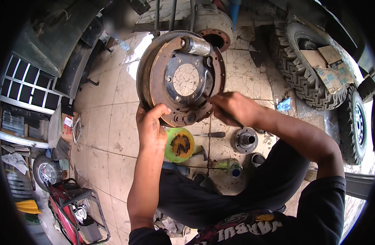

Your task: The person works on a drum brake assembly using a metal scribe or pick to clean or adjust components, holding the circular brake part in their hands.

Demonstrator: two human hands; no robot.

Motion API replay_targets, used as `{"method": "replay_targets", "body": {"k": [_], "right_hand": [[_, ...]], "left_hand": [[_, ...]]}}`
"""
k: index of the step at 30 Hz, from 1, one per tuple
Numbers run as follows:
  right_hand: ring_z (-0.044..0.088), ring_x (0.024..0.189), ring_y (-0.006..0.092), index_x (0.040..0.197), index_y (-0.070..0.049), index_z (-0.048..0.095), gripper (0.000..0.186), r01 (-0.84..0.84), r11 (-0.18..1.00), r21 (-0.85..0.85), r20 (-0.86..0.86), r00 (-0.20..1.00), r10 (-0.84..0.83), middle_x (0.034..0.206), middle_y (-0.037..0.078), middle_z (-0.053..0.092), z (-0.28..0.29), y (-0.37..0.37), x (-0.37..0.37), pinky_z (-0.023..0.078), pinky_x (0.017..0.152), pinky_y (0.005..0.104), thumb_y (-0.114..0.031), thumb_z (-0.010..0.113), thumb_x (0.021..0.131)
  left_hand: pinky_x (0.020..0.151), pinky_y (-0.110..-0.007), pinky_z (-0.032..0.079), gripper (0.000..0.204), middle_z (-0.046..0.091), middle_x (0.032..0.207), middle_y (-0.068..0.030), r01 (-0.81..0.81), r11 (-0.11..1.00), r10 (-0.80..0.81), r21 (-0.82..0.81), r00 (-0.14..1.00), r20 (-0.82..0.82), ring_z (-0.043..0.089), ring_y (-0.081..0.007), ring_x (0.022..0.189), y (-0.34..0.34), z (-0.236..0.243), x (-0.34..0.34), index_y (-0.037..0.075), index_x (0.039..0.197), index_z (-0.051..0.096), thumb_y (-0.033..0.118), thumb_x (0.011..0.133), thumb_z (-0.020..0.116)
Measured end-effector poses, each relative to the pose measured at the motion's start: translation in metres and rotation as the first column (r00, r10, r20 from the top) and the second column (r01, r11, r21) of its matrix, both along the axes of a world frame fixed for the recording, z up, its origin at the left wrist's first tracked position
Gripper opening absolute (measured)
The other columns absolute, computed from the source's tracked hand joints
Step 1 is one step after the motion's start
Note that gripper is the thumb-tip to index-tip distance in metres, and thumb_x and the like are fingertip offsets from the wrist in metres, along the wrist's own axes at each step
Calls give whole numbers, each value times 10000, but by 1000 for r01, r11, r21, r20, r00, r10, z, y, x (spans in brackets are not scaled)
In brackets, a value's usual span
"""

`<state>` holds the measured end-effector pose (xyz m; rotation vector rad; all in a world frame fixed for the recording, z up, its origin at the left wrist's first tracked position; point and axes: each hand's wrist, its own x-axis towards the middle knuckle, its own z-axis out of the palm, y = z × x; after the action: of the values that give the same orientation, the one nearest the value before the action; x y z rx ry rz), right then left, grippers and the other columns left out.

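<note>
"Hands first: how many, and what is each doing?"

"Two, both mine. My left hand is clamped on the lower left edge of one rusty brake assembly, one thumb in front and the fingers hidden behind it. My right hand is at the lower right edge, fingers curled together; I can't tell from this view what they pinch, if anything."

"Where exactly is that assembly?"

"Upright in front of me, above the tiled floor. It has one large round opening in its middle and one metal cylinder across the top."

"And what's nearby?"

"Just below it, one green bowl with brownish liquid and several dark pieces, too jumbled to count. Beside the bowl lies one screwdriver, dark handle pointing right. Further right, one flanged hub, and nearer my legs, one clear bottle."

"Anything further off?"

"One drum behind the assembly. On the right, two tyres: one big knobbly tyre with cardboard on it, and one smaller tyre with a pale rim. One blue wrapper lies near the big one."
</note>
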<state>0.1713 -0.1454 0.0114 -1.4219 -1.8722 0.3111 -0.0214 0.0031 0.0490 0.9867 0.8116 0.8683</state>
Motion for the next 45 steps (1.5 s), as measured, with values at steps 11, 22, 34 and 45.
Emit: {"method": "replay_targets", "body": {"k": [11, 22, 34, 45], "right_hand": [[628, 793, 378, 1028, 52, 583, 217, -61, 998, 30, -5, 998, 61, 832, 208, 604, -6, -1, 13, 532, 721, 438, 16, 589, 814], [686, 783, 340, 964, 35, 682, 198, 216, 919, -329, -137, 952, -273, 843, 217, 688, 30, -6, 39, 515, 705, 425, -65, 536, 877], [652, 708, 378, 939, 40, 589, 137, 115, 992, -46, 46, 993, -113, 787, 221, 643, -16, -19, -11, 524, 650, 457, -37, 579, 826], [591, 767, 363, 1073, 86, 595, 331, -119, 993, -17, 69, 990, 120, 810, 203, 595, -22, -13, -2, 484, 739, 445, 39, 614, 745]], "left_hand": [[717, -274, 477, 318, 655, 843, -49, 20, 997, -21, 78, 1000, 6, 600, -148, 762, 3, -4, -3, 11, 906, 632, -124, 620, 594], [732, -273, 470, 320, 654, 839, -39, 29, 997, -29, 70, 1000, 1, 599, -147, 792, 7, -8, -5, 19, 888, 631, -122, 602, 601], [730, -274, 474, 364, 658, 897, -45, 4, 999, -5, 52, 1000, 20, 599, -149, 809, 3, -7, 6, 15, 941, 627, -136, 612, 588], [698, -269, 477, 371, 658, 883, -60, 23, 995, -24, 101, 1000, 2, 598, -148, 784, 5, -9, 3, 4, 950, 614, -141, 610, 587]]}}
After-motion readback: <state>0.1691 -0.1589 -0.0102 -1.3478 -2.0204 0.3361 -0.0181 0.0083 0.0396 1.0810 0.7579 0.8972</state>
